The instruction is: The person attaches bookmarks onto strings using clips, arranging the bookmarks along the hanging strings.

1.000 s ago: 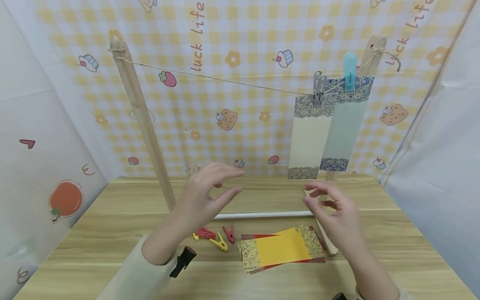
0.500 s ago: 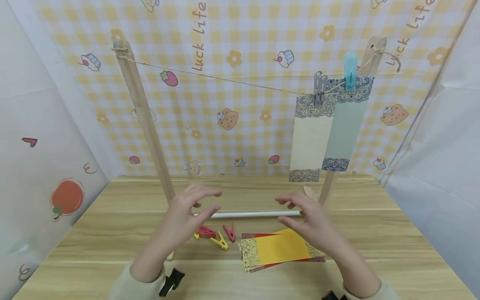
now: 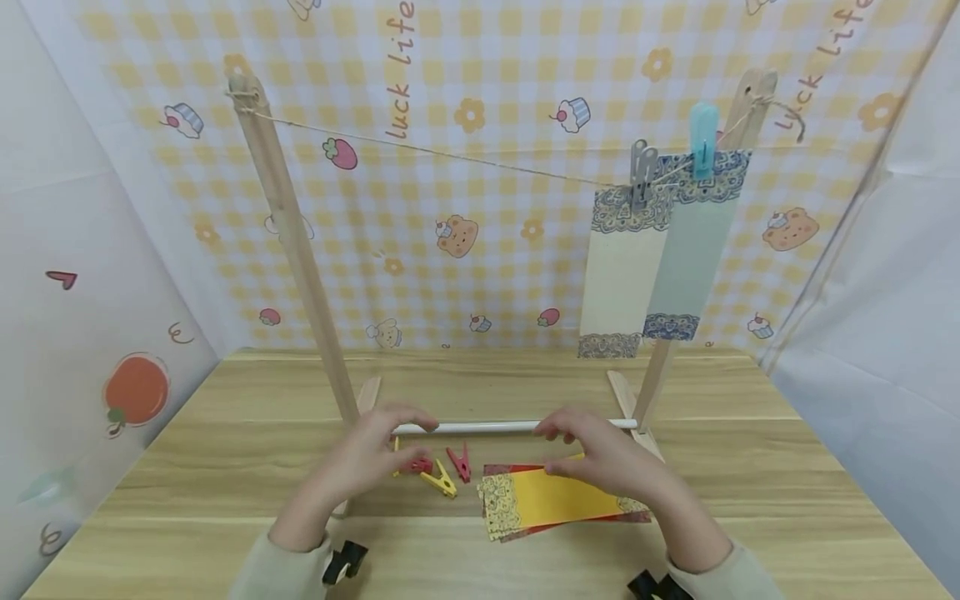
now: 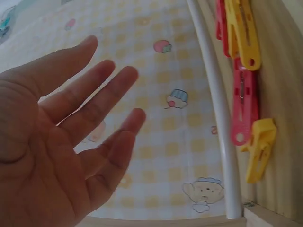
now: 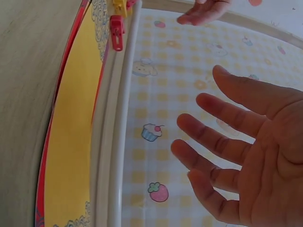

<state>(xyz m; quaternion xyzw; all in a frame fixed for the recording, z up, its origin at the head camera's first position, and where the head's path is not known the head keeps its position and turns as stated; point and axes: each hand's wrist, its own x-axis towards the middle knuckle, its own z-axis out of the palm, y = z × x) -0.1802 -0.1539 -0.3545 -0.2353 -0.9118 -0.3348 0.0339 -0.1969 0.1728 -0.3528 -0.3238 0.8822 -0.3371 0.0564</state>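
Note:
My left hand (image 3: 375, 450) hovers over the table beside several clothespins, fingers relaxed, holding nothing. Among these are a yellow clothespin (image 3: 440, 482) and a red clothespin (image 3: 460, 463). Above the right part of a yellow card (image 3: 536, 500) is my right hand (image 3: 600, 454), also holding nothing, its fingers loosely spread in the right wrist view. A red card (image 5: 41, 175) shows under the yellow one. On a string (image 3: 450, 155), a grey clothespin (image 3: 642, 179) holds a cream card (image 3: 622, 279), and a light blue clothespin (image 3: 703, 142) holds a pale green card (image 3: 692, 258).
Two wooden posts, the left post (image 3: 300, 250) and the right post (image 3: 656, 379), carry the string. A white rod (image 3: 487, 427) joins them low down, just beyond the hands. Behind hangs a checked cloth (image 3: 487, 275); white fabric (image 3: 862, 333) flanks the table (image 3: 450, 558).
Both hands have come down and nearer to me, the right hand also shifting left, away from the hanging cards. The cards and clothespins have stayed in place.

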